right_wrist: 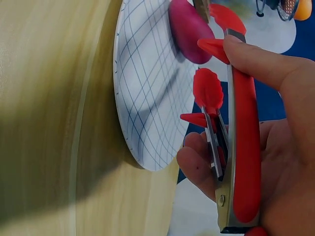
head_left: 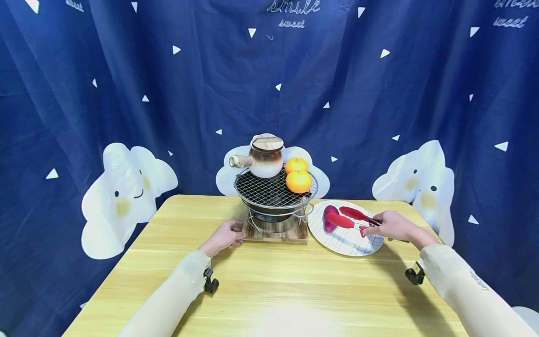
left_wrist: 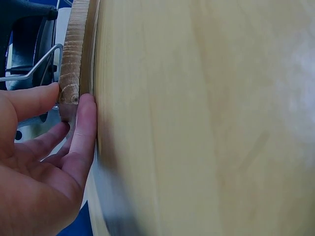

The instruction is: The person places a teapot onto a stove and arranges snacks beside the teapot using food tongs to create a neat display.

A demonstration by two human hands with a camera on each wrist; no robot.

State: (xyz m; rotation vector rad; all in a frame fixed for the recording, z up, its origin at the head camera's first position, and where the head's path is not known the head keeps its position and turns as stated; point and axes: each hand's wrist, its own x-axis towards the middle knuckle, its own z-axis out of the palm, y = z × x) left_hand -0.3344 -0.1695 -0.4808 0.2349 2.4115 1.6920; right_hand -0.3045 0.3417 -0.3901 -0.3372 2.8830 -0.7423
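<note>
The right hand (head_left: 396, 225) curls round half-parted red tongs (right_wrist: 245, 147); the left hand (head_left: 223, 236) pinches the wooden base (head_left: 275, 237) at eight o'clock. The purple vegetable (right_wrist: 191, 30) sits at the plate's (head_left: 355, 249) ten o'clock; squeezing across its middle should grip best. Oranges (head_left: 298, 181) crowd the mesh's (head_left: 265, 188) two o'clock; eight o'clock is roomier.

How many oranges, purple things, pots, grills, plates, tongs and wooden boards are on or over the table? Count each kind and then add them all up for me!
Oranges: 2
Purple thing: 1
Pot: 1
Grill: 1
Plate: 1
Pair of tongs: 1
Wooden board: 1
Total: 8
</note>
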